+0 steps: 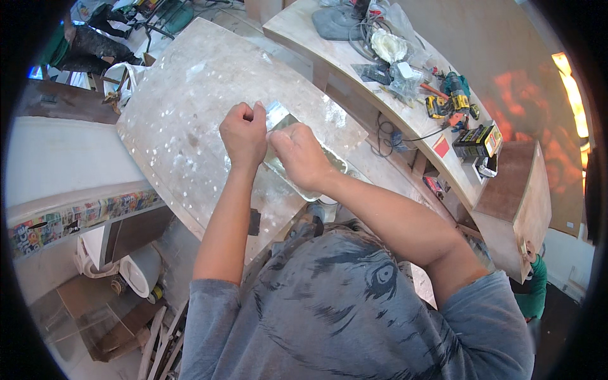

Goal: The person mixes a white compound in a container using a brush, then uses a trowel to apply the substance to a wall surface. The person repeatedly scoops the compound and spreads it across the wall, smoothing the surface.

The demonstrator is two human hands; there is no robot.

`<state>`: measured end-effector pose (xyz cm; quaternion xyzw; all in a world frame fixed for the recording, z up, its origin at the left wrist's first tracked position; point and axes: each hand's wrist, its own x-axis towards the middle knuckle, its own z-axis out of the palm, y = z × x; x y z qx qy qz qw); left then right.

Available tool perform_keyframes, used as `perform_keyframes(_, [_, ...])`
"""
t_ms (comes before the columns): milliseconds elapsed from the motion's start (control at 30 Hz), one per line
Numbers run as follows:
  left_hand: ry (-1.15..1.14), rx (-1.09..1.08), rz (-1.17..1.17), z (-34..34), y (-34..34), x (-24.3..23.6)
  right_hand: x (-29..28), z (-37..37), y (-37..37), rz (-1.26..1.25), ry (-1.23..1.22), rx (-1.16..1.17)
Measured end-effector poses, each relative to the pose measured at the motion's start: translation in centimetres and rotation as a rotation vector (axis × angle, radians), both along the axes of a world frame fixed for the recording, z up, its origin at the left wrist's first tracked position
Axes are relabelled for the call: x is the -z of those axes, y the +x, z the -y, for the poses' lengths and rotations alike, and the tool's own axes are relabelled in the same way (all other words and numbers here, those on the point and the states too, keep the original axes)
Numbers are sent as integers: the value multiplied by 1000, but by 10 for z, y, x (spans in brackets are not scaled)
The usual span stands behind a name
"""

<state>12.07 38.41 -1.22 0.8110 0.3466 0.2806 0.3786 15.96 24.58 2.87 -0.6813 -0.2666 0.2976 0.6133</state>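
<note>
Hands: two, bare, close together, fingers curled. Left hand (244,136) raised beside the far end of a tray; right hand (301,155) bunched over the tray's middle. Cannot tell whether either grips anything.

Shallow tray (286,119), greenish-grey inside with pale rim: beneath the hands, at the right near part of the spotted surface; right hand and wrist block much of it from sight.

Spotted surface (183,107): broad, brownish-grey, flecked white.

Dark block (254,221): small, just right of the left forearm, near edge.

Curved surface (342,54): right and far, a gap between it and the spotted one. Upon it, far to near: dark flat base (332,24); tangled grey cable; crumpled cream bundle (388,45); clear plastic bags; yellow-and-black cordless drill (457,92); black-and-yellow carton (478,140), upright.

Wooden box (513,183): right, beside the near end of the curved surface; a co-worker's green sleeve (537,288) close by.

Second co-worker, dark trousers (92,49): far left.

White bowl-shaped fixture (142,272): left, near, low down.

Wooden strips (158,342): left, near, bunched beside the person's shirt.
</note>
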Motion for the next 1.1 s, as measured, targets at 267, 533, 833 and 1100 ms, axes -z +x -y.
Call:
perform_keyframes(267, [-55, -3, -39, 0, 0, -2, 8, -31, 6, -40, 276, 206])
perform_keyframes(533, [-26, -6, 0, 2, -1, -2, 5, 1, 3, 21, -16, -24])
perform_keyframes(833, [-55, -3, -41, 1, 0, -4, 23, -29, 9, -22, 310, 139])
perform_keyframes(1100, [-3, 0, -25, 2, 0, -3, 10, 9, -4, -6, -10, -39])
